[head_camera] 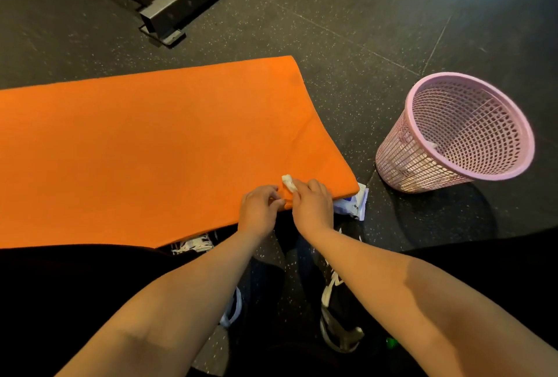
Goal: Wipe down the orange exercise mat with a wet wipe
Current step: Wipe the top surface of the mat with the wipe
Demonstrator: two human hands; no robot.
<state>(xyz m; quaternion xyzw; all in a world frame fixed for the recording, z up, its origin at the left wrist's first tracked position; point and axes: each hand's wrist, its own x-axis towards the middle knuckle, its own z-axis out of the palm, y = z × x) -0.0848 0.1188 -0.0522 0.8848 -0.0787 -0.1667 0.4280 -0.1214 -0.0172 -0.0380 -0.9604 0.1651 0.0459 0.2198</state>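
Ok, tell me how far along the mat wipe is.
Early, it seems. A wipe is out and bunched in the right hand at the mat's near corner; the left hand pinches the edge. No wet streaks show, so most of the mat looks left. The bin stands alongside.

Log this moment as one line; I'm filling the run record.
phase: wiping | right hand: holds wet wipe on orange mat near corner | left hand: at mat edge | pink bin: right
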